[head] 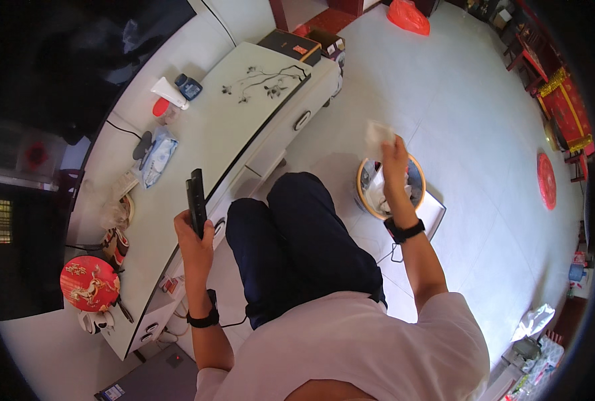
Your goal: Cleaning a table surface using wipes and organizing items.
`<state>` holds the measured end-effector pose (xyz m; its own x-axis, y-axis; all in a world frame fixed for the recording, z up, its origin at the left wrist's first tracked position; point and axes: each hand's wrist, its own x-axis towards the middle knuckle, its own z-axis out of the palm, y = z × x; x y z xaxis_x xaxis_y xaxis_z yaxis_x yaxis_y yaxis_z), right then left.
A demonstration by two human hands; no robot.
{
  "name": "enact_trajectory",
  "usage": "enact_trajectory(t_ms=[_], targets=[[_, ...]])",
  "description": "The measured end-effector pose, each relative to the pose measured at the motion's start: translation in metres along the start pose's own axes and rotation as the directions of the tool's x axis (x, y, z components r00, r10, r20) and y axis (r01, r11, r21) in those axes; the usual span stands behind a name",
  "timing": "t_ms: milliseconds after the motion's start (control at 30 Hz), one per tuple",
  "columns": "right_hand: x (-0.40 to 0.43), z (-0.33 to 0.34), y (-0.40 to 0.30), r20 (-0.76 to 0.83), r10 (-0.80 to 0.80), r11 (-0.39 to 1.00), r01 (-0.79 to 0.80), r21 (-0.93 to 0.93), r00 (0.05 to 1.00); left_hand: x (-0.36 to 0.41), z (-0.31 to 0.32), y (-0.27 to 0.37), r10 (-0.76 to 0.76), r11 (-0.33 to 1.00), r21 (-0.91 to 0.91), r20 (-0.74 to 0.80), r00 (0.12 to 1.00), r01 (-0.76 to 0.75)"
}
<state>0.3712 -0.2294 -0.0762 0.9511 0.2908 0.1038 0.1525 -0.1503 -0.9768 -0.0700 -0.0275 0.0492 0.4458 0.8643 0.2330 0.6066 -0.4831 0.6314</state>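
Observation:
My left hand (196,248) grips what looks like two black remote controls (197,203), held upright beside the front edge of a white, glass-topped TV cabinet (205,133). Out to the right, my right hand (396,163) pinches a thin, pale, crumpled piece (379,134), blurred; whether it is a wipe or plastic film I cannot tell. Below that hand stands a round waste bin (361,193) with a yellowish rim, partly hidden by my forearm. White crumpled waste (377,193) lies inside it. On the cabinet, nearest my left hand, rests a blue-and-white soft pack, probably wipes (158,158).
A white tube (171,93), a dark blue bottle (188,87) and a red-lidded jar (163,108) stand along the cabinet's back. A large dark television (42,110) rises behind. Boxes (290,46) sit at the cabinet's far end. A red plastic bag (408,19) lies on the floor.

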Motion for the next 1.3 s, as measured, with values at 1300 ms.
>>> enact_trajectory(t_ms=[1300], targets=[[0.099,0.321,-0.112,0.723,0.066,0.988,0.058,-0.146,0.688,0.040,0.070,0.050,0.123,0.973,-0.198,-0.002,0.992,-0.121]])
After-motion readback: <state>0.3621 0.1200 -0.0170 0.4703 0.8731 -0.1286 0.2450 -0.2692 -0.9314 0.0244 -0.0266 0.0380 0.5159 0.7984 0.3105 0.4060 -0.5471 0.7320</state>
